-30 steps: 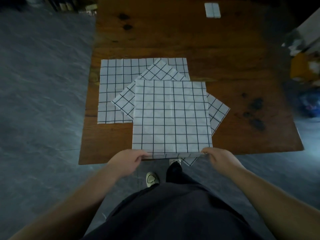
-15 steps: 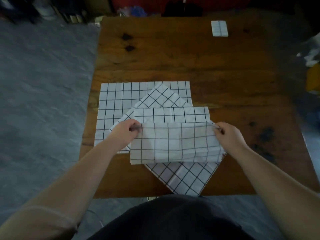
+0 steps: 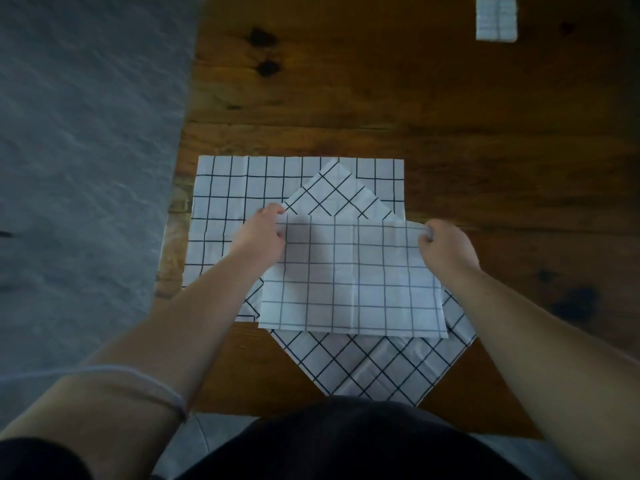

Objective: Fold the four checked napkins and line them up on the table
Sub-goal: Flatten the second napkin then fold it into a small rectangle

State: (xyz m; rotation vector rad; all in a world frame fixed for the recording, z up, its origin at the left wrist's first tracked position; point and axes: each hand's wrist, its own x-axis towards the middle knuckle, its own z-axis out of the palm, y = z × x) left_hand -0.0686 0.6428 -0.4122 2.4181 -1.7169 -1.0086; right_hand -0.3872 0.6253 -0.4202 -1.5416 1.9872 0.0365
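The top checked napkin (image 3: 353,278) lies folded in half on the pile, its near edge brought over to the far edge. My left hand (image 3: 261,237) pinches its far left corner. My right hand (image 3: 446,245) pinches its far right corner. Under it a second napkin (image 3: 374,365) lies turned like a diamond, one corner reaching the table's near edge. A third napkin (image 3: 235,188) lies flat and square at the left. A small folded napkin (image 3: 496,18) sits at the far right of the table.
The wooden table (image 3: 381,109) has dark knots at the far left and dark stains at the right. Grey floor (image 3: 79,150) runs along the table's left side. My dark-clothed body is close against the near edge.
Both hands lifted the top napkin's near edge and carried it away from me to the far edge, halving the napkin. The view moved in closer over the table.
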